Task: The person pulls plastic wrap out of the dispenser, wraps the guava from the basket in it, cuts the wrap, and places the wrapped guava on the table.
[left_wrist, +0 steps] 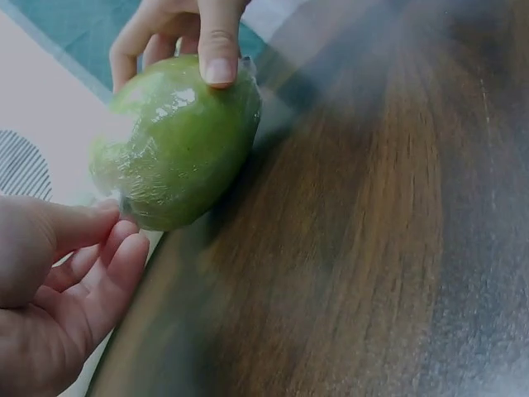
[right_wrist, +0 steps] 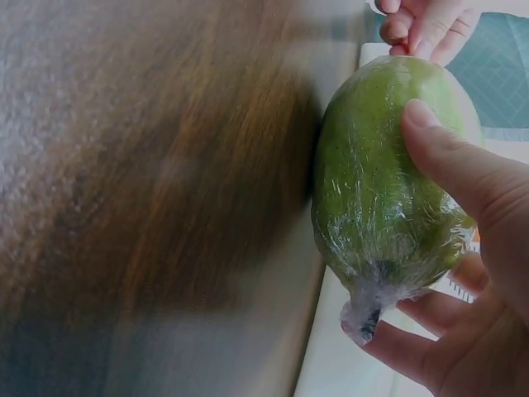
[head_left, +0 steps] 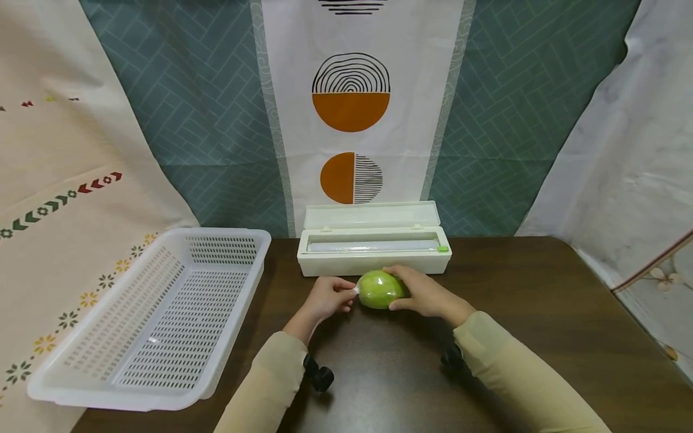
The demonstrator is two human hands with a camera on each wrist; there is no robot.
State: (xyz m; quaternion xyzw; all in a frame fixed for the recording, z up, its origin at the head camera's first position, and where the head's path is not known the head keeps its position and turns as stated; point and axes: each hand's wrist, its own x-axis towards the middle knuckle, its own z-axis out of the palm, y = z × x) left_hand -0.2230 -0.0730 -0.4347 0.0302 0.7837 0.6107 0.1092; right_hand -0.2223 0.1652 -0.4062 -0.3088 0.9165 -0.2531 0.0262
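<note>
A green mango [head_left: 380, 289], wrapped tightly in clear plastic wrap, is held just above or on the dark table; which of the two I cannot tell. My right hand [head_left: 428, 292] grips it from the right, with the thumb [right_wrist: 446, 153] on one side and fingers round the other. My left hand [head_left: 328, 297] pinches the gathered plastic wrap [head_left: 356, 290] at the mango's left end between thumb and fingers. At the opposite end, in the right wrist view, a twisted tail of wrap [right_wrist: 361, 318] sticks out by the right fingers.
Behind the hands stands a white wrap dispenser [head_left: 373, 264], its lid [head_left: 372, 215] raised and a roll of film [head_left: 373, 246] inside. A green slider [head_left: 443, 249] sits at its right end. A white perforated basket [head_left: 186, 325] lies to the left on the brown table [head_left: 541, 313].
</note>
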